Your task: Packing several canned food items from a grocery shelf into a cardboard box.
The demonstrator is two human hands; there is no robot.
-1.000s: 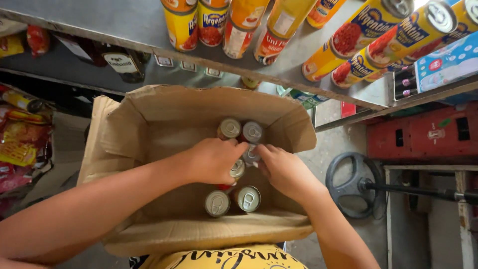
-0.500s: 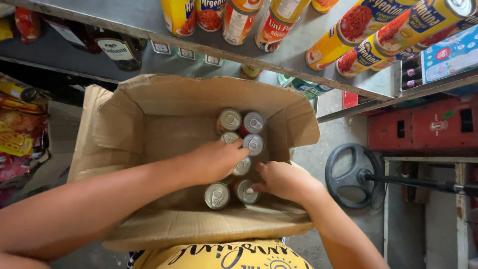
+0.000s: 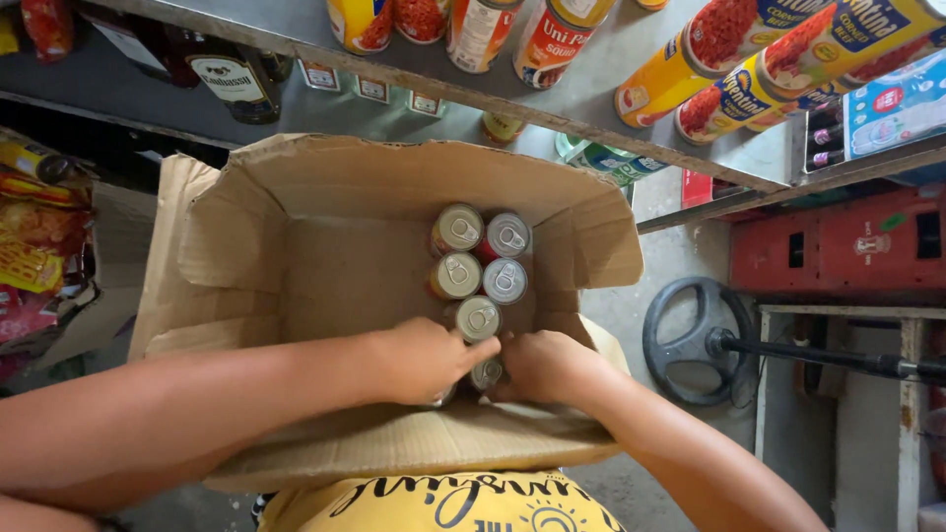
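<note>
Our left hand [image 3: 426,360] curls its grip down over a small round tin can [image 3: 486,373] with a silver ring-pull lid at the near end of the row, fingers bent around it; how firmly it holds, we cannot tell, since the palm hides most of the can. Our right hand [image 3: 544,365] presses in from the other side, its fingers folded against the same can and touching the left fingertips, so only a sliver of the lid shows between the 2 hands.

Just beyond our knuckles stands another can with a gold-toned lid [image 3: 478,317], upright and touching the hidden one. Past it sit 4 more upright cans in 2 pairs: 1 gold lid [image 3: 456,275] beside 1 silver lid [image 3: 505,281], then 1 gold lid [image 3: 457,229] beside 1 silver lid [image 3: 507,236] against the far wall.

All of them stand on the floor of an open brown cardboard box [image 3: 325,266], towards its right side, flaps spread outward. The box rests against our yellow printed shirt [image 3: 434,502].

Above the box runs a grey metal shelf [image 3: 631,59] carrying yellow and red tins [image 3: 690,59]. To the right lie a black wheel [image 3: 695,340] and red plastic crates [image 3: 838,246].
</note>
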